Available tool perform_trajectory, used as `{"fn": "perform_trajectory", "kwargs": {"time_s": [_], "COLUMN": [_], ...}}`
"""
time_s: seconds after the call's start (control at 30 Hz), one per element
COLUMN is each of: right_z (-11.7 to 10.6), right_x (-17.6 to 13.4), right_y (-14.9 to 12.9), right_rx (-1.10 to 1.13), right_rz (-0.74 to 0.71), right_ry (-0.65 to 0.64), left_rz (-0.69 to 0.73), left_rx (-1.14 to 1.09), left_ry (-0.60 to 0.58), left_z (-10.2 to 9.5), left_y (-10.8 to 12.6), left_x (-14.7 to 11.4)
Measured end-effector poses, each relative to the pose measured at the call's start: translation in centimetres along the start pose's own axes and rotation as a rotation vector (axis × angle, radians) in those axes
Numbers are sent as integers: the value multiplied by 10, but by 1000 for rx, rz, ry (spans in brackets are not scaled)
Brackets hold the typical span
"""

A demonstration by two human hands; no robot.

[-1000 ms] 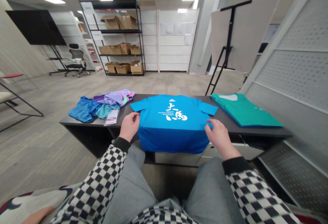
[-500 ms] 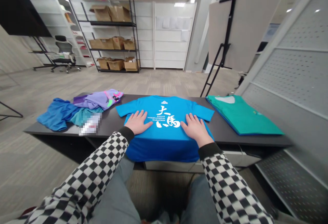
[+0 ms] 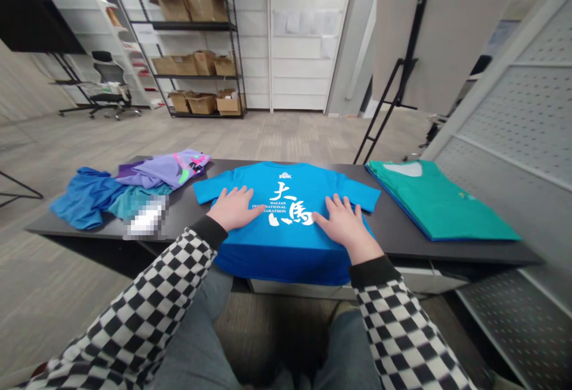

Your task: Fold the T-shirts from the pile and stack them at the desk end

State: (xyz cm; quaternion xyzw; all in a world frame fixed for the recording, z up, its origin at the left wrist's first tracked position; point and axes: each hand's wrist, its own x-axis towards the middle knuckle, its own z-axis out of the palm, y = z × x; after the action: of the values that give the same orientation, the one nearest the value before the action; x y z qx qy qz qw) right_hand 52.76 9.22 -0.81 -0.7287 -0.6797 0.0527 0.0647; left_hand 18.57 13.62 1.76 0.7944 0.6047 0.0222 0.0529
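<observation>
A blue T-shirt (image 3: 286, 241) with white print lies spread on a dark table, its sleeves out to both sides and its hem hanging over the front edge. My left hand (image 3: 235, 207) rests flat on the shirt's left part, fingers apart and pointing away from me. On the right part, beside the large white characters, my right hand (image 3: 344, 223) lies palm down with spread fingers. Neither hand grips the cloth. The shirt's surface beneath both palms is hidden.
Crumpled shirts in blue (image 3: 84, 196), teal (image 3: 134, 199) and purple (image 3: 163, 172) lie at the table's left, near a blurred white item (image 3: 147, 218). A flat green shirt pile (image 3: 447, 202) sits on the right. A perforated panel (image 3: 513, 140) borders that side.
The view has tilted down slightly and come a little closer to the table. My left hand has shifted slightly left on the shirt; both hands remain flat.
</observation>
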Motion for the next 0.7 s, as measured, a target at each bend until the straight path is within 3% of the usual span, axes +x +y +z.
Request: {"fn": "perform_trajectory", "kwargs": {"time_s": [0.1, 0.27, 0.7], "right_z": [1, 7, 10], "right_x": [3, 2, 0], "right_y": [-6, -12, -11], "right_rx": [2, 6, 44], "right_rz": [-76, -40, -9], "right_ry": [28, -33, -23], "left_rz": [36, 31, 49], "left_rx": [-54, -33, -64], "left_ry": [-5, 12, -5], "left_z": [7, 26, 25], "left_y": [13, 19, 13], "left_x": [8, 10, 9]}}
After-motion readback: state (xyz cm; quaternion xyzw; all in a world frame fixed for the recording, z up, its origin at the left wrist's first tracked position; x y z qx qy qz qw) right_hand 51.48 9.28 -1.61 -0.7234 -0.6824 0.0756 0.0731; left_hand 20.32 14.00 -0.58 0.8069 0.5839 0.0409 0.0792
